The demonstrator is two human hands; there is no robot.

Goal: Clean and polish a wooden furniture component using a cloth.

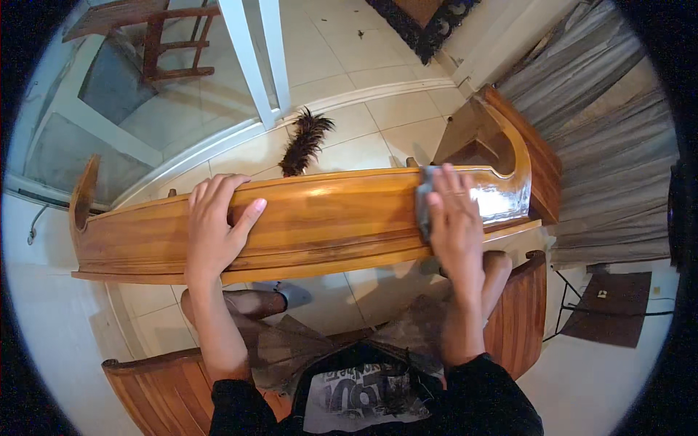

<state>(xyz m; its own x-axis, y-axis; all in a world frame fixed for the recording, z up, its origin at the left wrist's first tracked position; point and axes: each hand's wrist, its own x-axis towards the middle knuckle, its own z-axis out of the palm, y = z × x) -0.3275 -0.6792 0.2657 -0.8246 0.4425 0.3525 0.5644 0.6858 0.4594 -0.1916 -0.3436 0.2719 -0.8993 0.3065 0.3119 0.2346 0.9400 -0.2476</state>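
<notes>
A person leans over a polished wooden headboard-like panel that runs left to right across the view, directly in front of both forearms, its long axis crosswise to the body. The left hand lies draped over the panel's top edge, fingers curled over the far side and thumb spread on the near face, gripping the wood to steady it. The right hand presses flat, fingers extended, on a grey cloth held against the panel near its curved right end, where the varnish shines pale. The cloth sits under that palm, so the right hand is the nearer one to it; most of the panel's length stretches away to the left, toward the bracing hand. Beyond the panel, a dark feather duster lies on the tiled floor beside a white door frame.
</notes>
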